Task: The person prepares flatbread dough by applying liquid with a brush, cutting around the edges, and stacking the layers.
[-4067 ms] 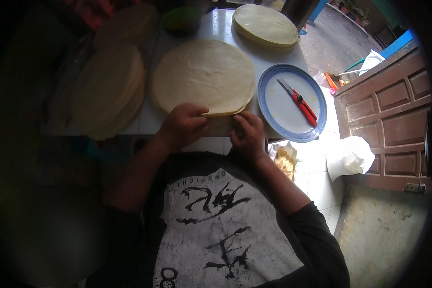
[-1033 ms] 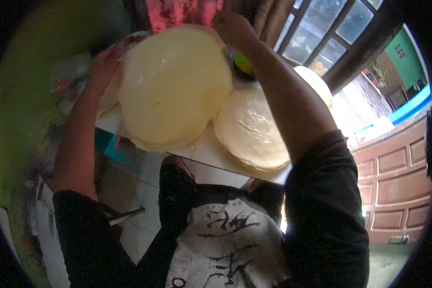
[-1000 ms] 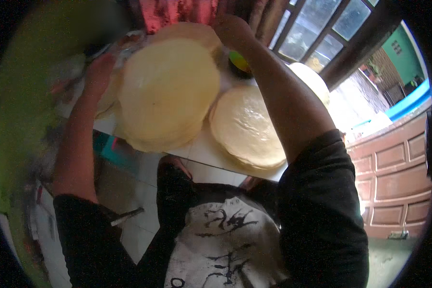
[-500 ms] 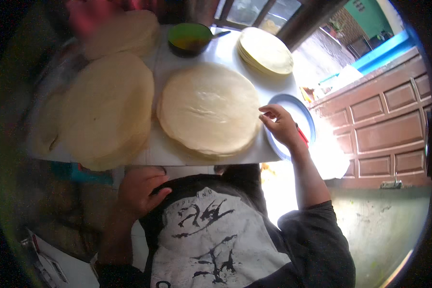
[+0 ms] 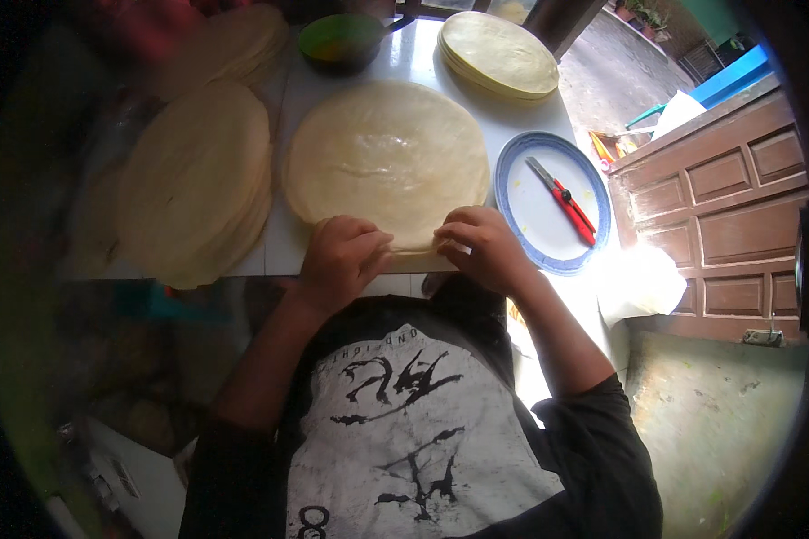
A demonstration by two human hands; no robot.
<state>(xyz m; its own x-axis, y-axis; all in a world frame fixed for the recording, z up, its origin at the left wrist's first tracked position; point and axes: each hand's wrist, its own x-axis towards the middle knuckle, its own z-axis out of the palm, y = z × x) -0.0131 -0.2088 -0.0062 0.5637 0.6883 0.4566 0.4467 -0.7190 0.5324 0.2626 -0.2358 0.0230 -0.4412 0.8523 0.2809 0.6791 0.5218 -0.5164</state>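
Note:
In front of me a stack of thin, round, pale dough sheets (image 5: 386, 153) lies on a white table, its top shiny in the middle. My left hand (image 5: 340, 256) is closed at the near edge of the stack, thumb and fingers pinching the rim of the top sheet. A short way to its right, my right hand (image 5: 484, 242) pinches the same near rim with its fingertips. How many layers the fingers hold is hidden. Nearest to my right hand is a white plate with a blue rim (image 5: 503, 202), and a red box cutter (image 5: 568, 207) with its blade out lies on it.
To the left, another dough stack (image 5: 193, 175) overhangs the near table edge. More round sheets lie at the back left (image 5: 229, 45) and back right (image 5: 499, 54). Between these is a green bowl (image 5: 337, 43) with a dark handle. A brown panelled door (image 5: 719, 216) stands right of the table.
My left hand has risen from below the table edge to the dough stack. My right hand has moved left from beside the plate to the near rim. The view has shifted, uncovering the box cutter.

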